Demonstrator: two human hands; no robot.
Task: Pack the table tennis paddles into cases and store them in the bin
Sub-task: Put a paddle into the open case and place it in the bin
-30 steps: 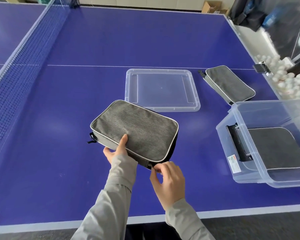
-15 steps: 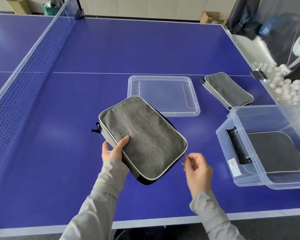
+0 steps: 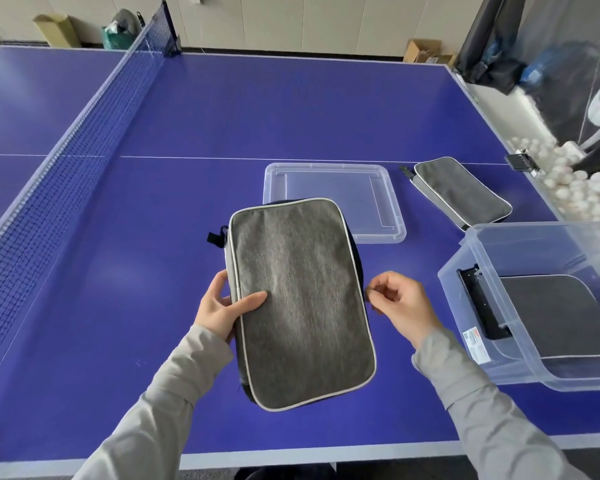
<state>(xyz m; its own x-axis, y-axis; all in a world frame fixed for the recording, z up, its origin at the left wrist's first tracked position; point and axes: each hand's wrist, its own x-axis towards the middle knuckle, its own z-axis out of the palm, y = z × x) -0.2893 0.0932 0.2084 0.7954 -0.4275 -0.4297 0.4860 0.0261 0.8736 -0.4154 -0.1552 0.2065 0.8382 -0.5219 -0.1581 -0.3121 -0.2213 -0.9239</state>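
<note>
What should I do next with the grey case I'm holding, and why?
Probably finish closing the zip: your right hand pinches something small, seemingly the zipper pull, at the right edge of the grey fabric paddle case, while your left hand grips its left edge. After that, it can go into the clear plastic bin at your right, where a similar case already lies.

The case (image 3: 300, 299) has swung lengthwise in the left hand (image 3: 222, 308); the right hand (image 3: 400, 306) has slid along its right edge
</note>
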